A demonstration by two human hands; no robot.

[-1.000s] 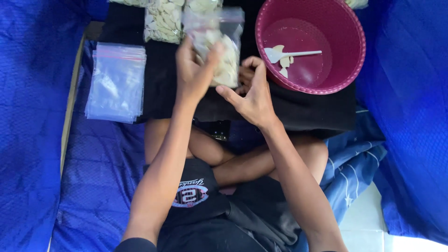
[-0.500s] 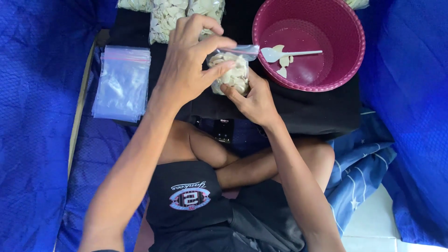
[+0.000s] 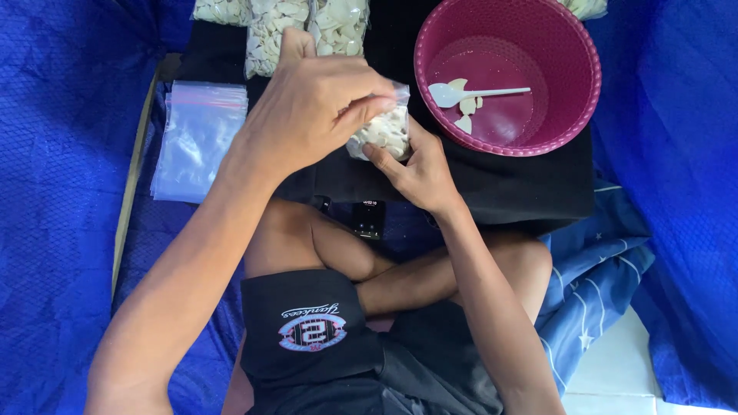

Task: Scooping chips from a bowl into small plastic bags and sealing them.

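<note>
A small clear zip bag of pale chips (image 3: 384, 132) is held between both hands over a black board (image 3: 492, 184). My left hand (image 3: 311, 107) pinches the bag's top edge, fingers closed along it. From below and to the right, my right hand (image 3: 419, 173) cups the bag. To the right stands a magenta plastic basket (image 3: 573, 115) with a white spoon (image 3: 469, 94) and a few chips in it.
A stack of empty clear zip bags (image 3: 198, 138) lies at the left on blue cloth. Filled bags of chips (image 3: 292, 27) sit at the top. A small dark device (image 3: 367, 219) lies near my crossed legs. Blue cloth surrounds everything.
The left hand has gone from holding the upright bag's side to pinching along its top edge. The bag now sits lower, and the view has shifted slightly.
</note>
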